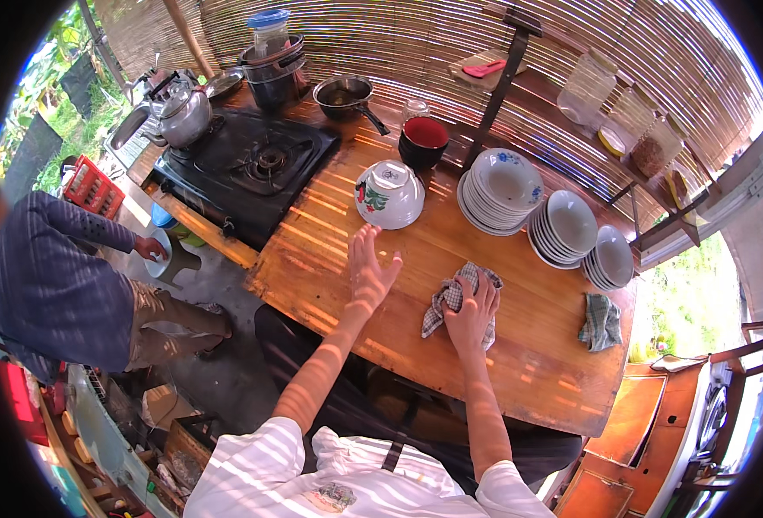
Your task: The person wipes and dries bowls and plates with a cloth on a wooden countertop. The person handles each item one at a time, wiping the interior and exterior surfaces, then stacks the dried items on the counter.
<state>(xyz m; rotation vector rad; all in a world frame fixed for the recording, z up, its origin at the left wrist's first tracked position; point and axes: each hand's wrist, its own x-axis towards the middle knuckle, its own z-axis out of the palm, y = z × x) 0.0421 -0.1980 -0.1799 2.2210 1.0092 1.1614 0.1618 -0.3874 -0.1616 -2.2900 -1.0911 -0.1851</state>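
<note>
My right hand (473, 311) grips a crumpled checked cloth (449, 294) against the wooden tabletop (537, 324). Fingers apart and holding nothing, my left hand (371, 269) reaches just short of an upside-down white bowl (401, 204) with a painted rooster. Behind that bowl, dark bowls with red insides (423, 139) are stacked near a clear glass (415, 109). Three stacks of white crockery line the table's far right side: large floral plates or shallow bowls (501, 181), medium bowls (569, 223) and small bowls (613, 256). A second folded checked cloth (600, 322) lies by the right edge.
A black gas stove (258, 155) carries a metal kettle (184, 120). Behind it stand a saucepan (342, 97) and a tall pot (271, 78). Glass jars (587, 87) sit on a wall shelf above the crockery. At left, another person (64, 278) bends near a stool (167, 256).
</note>
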